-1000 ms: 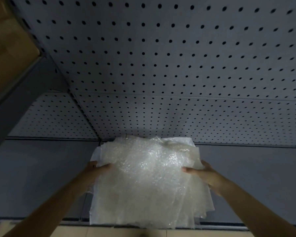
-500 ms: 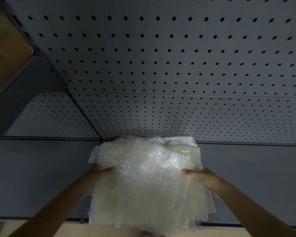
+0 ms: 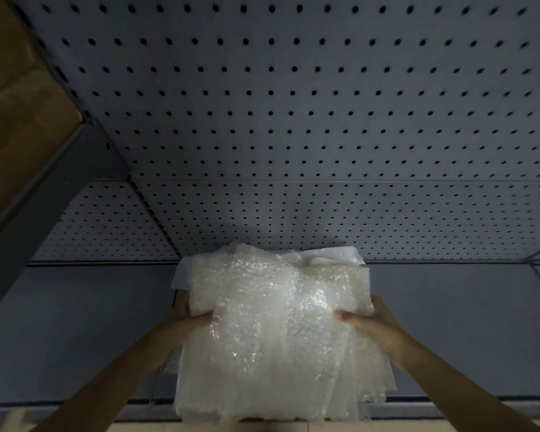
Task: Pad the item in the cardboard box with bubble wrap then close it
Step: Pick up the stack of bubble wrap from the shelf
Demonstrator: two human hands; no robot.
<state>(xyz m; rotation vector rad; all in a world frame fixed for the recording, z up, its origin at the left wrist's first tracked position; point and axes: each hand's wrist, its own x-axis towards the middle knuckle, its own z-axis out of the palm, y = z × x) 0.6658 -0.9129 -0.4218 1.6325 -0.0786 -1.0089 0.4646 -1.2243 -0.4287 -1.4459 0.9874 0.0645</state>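
Both hands hold a stack of bubble wrap (image 3: pixel 278 332) by its side edges, low in the head view at about 6 o'clock from frame centre. The left hand (image 3: pixel 181 325) grips the stack's 9 o'clock edge, thumb curled over the top sheet and fingers hidden beneath. The right hand (image 3: pixel 374 325) grips the 3 o'clock edge the same way, thumb lying on the wrap and fingers tucked under. A plain white sheet (image 3: pixel 334 254) peeks out behind the stack at its 12 o'clock end. The stack's long axis runs from 12 to 6 o'clock, away from the person toward the pegboard (image 3: pixel 293 120), and it sits squarely between the two hands, so neither is nearer; each meets it at mid-length. It rests on or hangs just above the grey shelf (image 3: pixel 75 338); which, I cannot tell. The near end droops past the shelf's front lip at 6 o'clock. A brown cardboard surface (image 3: pixel 16 88) shows at 10 o'clock, well apart from the hands; whether that is the task's box I cannot tell, and no item to be padded is in view. My judgement: the wrap is only being fetched, and padding and closing are not yet begun. The coming move likely calls for drawing the stack toward 6 o'clock, along its long axis, with both hands sharing the load evenly so loose sheets do not slide.
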